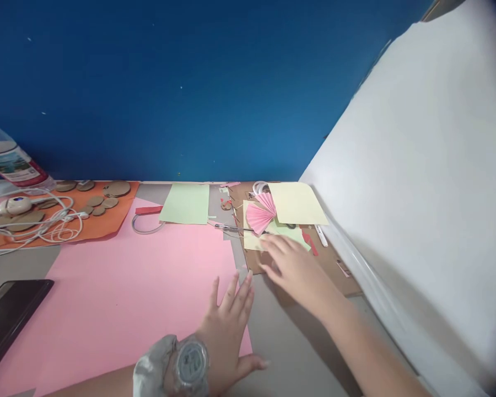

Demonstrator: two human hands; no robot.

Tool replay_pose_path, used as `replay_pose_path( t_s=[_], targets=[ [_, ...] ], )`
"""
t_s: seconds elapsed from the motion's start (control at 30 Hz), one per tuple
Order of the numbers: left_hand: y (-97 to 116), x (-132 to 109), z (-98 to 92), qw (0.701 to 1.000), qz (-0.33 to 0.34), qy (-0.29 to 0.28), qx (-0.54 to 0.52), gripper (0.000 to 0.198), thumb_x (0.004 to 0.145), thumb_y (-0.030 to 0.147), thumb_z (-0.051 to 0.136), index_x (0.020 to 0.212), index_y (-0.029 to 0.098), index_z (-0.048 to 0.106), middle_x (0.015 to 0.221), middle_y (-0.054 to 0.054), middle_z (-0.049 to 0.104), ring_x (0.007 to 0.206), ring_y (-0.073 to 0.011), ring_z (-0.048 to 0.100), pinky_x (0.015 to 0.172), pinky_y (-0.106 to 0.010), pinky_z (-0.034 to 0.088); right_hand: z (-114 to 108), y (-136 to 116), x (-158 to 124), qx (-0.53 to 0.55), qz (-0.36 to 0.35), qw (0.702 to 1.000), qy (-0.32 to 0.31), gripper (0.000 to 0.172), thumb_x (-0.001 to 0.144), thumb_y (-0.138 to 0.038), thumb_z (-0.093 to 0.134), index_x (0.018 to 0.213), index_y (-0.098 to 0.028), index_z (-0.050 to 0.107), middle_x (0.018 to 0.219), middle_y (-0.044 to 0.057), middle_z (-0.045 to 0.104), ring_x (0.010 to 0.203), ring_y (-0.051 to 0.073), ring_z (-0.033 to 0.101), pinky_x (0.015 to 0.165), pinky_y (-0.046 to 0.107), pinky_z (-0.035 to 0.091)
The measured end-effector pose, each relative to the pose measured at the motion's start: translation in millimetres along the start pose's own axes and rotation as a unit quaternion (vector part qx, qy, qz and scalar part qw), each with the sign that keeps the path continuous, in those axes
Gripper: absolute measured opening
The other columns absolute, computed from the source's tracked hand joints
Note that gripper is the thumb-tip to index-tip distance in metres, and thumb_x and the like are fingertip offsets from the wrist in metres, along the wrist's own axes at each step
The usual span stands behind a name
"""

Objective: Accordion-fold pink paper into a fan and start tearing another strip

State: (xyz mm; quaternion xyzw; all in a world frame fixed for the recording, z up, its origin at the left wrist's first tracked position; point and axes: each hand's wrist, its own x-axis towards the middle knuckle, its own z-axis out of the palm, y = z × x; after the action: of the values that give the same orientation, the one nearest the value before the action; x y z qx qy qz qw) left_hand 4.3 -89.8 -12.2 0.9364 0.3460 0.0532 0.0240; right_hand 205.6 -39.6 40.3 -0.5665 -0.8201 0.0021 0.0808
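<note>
Our left hand (pixel 231 322) lies open and flat, palm down, fingers spread on the right edge of the large pink sheet (pixel 140 292), pinning it and gripping nothing; our right hand (pixel 293 267) is open too, fingers stretched over the brown cardboard (pixel 339 270), its tips at the pale yellow-green paper (pixel 252 241) under the pleated pink fan (pixel 259 216); the hand is blurred, so we cannot tell whether it touches the paper. Beside the fan lie a pen (pixel 227 226), a white marker (pixel 321 236), a red scrap (pixel 310 242) and a cream sheet (pixel 296 203). We judge that a sweeping right hand could crush the fan's pleats or knock the marker away; the pink sheet could crease under a sliding left palm. Further left sit a green sheet (pixel 187 203), an orange sheet (pixel 107 223) with cardboard discs (pixel 116 188), a tangled white cable (pixel 45 223) and a bottle (pixel 12 162); its label print and the wristwatch (pixel 192 364) face are too small to read.
</note>
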Motion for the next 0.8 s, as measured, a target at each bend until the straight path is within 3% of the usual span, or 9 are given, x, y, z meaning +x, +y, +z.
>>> replay_pose_path(
  t_s=[0.07,0.17,0.33,0.53,0.67,0.8],
  targets=[
    [-5.4,2.8,-0.1,1.000,0.000,0.000,-0.017,0.085,0.083,0.070,0.016,0.145,0.013,0.021,0.154,-0.011,0.009,0.141,-0.0317,0.002,0.108,-0.060,0.007,4.5,23.4,1.9,-0.056,0.025,0.998,0.025,0.027,0.084,-0.019,0.050,0.109,-0.019,0.058,0.117,0.011,0.060,0.107,0.029,0.054,0.089,0.045,0.042],
    [-8.5,3.1,3.2,0.999,0.004,-0.003,-0.039,0.081,0.084,0.068,0.016,0.146,0.015,0.016,0.154,-0.009,0.005,0.142,-0.0302,-0.002,0.109,-0.059,0.002,14.8,45.2,2.4,-0.038,0.080,0.995,0.055,0.017,0.085,-0.016,0.045,0.091,-0.019,0.060,0.098,0.009,0.065,0.091,0.026,0.058,0.082,0.039,0.042],
    [-9.5,2.5,-0.9,0.997,0.008,-0.025,-0.066,0.080,0.085,0.066,0.017,0.146,0.015,0.013,0.154,-0.010,0.003,0.142,-0.0317,0.002,0.109,-0.060,0.005,22.9,55.5,2.5,0.005,0.184,0.978,0.097,0.022,0.091,-0.026,0.036,0.095,-0.019,0.057,0.082,0.008,0.066,0.071,0.023,0.059,0.060,0.031,0.039],
    [-8.2,3.9,-1.9,0.998,0.017,-0.028,-0.059,0.076,0.087,0.063,0.020,0.145,0.014,0.018,0.154,-0.009,0.004,0.141,-0.0323,0.007,0.108,-0.062,0.014,21.0,67.7,-2.2,0.079,0.275,0.949,0.131,0.030,0.092,-0.038,0.033,0.096,-0.019,0.055,0.078,0.008,0.066,0.064,0.021,0.058,0.056,0.028,0.038],
    [-3.2,7.3,-7.5,0.996,0.020,-0.082,-0.027,0.061,0.089,0.053,0.035,0.142,0.022,0.032,0.153,-0.004,0.016,0.139,-0.0341,0.019,0.104,-0.062,0.026,20.1,68.2,-5.5,0.112,0.289,0.941,0.133,0.032,0.092,-0.043,0.033,0.092,-0.021,0.055,0.076,0.006,0.066,0.066,0.021,0.059,0.057,0.028,0.038],
    [-11.1,-1.1,-37.6,0.983,0.043,-0.173,-0.040,0.068,0.081,0.056,0.050,0.139,0.022,0.038,0.145,-0.008,0.036,0.133,-0.0361,0.032,0.101,-0.058,0.034,18.0,63.6,-5.4,0.129,0.278,0.944,0.123,0.032,0.091,-0.045,0.035,0.093,-0.021,0.055,0.080,0.007,0.066,0.068,0.022,0.059,0.060,0.031,0.040]
  ],
)
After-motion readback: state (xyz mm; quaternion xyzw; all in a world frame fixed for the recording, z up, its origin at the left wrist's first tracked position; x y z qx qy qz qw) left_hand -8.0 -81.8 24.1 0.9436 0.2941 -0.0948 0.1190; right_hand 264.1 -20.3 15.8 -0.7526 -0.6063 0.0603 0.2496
